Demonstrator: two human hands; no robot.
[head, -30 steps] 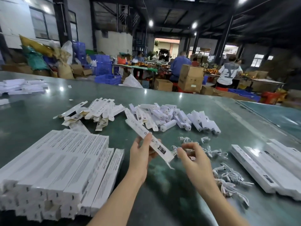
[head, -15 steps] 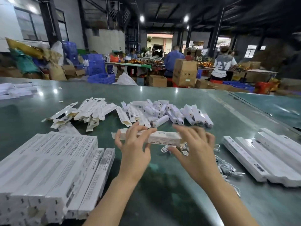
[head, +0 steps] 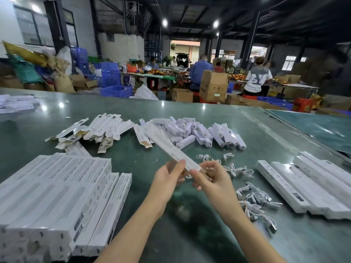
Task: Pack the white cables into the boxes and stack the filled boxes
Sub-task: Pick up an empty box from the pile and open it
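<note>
Above table [head: 190,111]: long white box [head: 171,149], tilted, both hands pinching near end.

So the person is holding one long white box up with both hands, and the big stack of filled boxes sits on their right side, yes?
Not quite. Both hands, left hand and right hand, do hold the long white box up, but the big stack of filled boxes sits on the person's left side, as the head view shows. On the right lie loose white cables and a smaller row of boxes.
</note>
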